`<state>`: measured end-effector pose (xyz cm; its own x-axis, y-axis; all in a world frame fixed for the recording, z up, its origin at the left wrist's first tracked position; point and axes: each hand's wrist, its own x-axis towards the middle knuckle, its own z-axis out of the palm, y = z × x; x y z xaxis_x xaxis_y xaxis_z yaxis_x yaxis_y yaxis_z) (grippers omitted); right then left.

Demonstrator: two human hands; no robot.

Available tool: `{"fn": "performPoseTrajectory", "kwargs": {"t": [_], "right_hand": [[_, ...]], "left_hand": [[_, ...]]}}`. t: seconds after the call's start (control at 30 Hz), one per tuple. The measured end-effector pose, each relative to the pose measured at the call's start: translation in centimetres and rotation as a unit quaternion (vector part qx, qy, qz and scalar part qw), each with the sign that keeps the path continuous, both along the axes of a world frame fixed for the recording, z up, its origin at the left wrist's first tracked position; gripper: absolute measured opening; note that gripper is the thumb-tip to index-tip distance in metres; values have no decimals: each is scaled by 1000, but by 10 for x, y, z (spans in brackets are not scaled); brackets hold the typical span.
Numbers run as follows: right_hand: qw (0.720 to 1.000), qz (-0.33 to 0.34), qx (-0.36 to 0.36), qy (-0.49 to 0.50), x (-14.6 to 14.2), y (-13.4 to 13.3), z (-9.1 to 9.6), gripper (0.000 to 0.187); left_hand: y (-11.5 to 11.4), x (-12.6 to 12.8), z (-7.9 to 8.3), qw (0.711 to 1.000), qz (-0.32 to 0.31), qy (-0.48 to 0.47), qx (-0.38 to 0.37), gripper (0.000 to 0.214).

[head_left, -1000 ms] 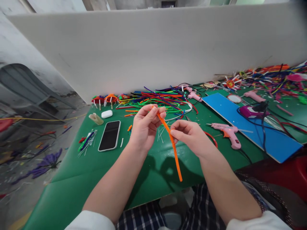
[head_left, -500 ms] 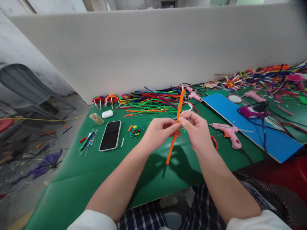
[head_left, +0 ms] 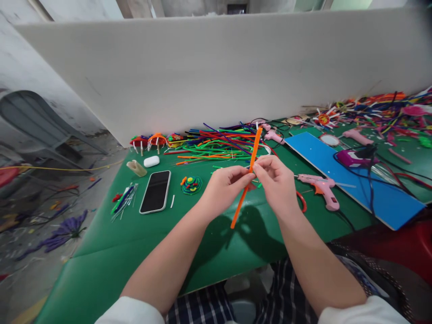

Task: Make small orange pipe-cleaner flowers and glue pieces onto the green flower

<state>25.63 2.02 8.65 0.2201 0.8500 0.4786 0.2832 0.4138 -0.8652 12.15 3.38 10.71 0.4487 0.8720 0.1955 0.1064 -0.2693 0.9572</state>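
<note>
Pinch grip on both sides: left hand [head_left: 229,186] and right hand [head_left: 275,180] grasp one orange stem [head_left: 255,146] near its middle, thumbs and fingertips almost meeting. Stem is held up over the green bench [head_left: 135,252], its shadow falling below; long end points up and away toward the pile of coloured stems [head_left: 216,139], other end slants down toward the person. Looks straight, no clear bend; exact contact hidden behind fingers, can't tell if it's one strand or several.

Step in hand, judged: fingertip work at mid-length, likely adjusting or shaping it there. Next move seems to call for one hand holding the stem steady while the other works close by, both ends kept free.

Around: green coiled piece [head_left: 191,185] and phone [head_left: 155,192] left of the left hand; pink glue gun [head_left: 322,189] right of the right hand, beside the blue board [head_left: 320,155]. Red loop [head_left: 304,204] near the right wrist, partly covered, identity unclear.
</note>
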Motion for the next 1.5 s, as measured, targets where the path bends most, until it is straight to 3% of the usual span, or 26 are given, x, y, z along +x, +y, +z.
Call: {"fn": "performPoseTrajectory", "kwargs": {"t": [0.13,0.27,0.63,0.83,1.2,1.5], "right_hand": [[994,41,-57,-89,9,0,4,16],[987,56,-56,-137,9,-3,8,17],[991,54,-66,-99,9,-5,9,16],[994,36,-74,-72,8,-5,9,14],[986,136,-99,-12,9,-5,12,10],[991,97,-89,-5,9,-5,13,13]], "left_hand": [[2,-4,1,993,76,47,71,21],[4,-8,2,995,74,34,61,19],[8,-9,2,996,91,-3,21,16],[7,-9,4,1000,28,5,3,18],[5,-13,7,1000,-13,9,-8,17],[6,-15,10,997,27,62,23,21]]}}
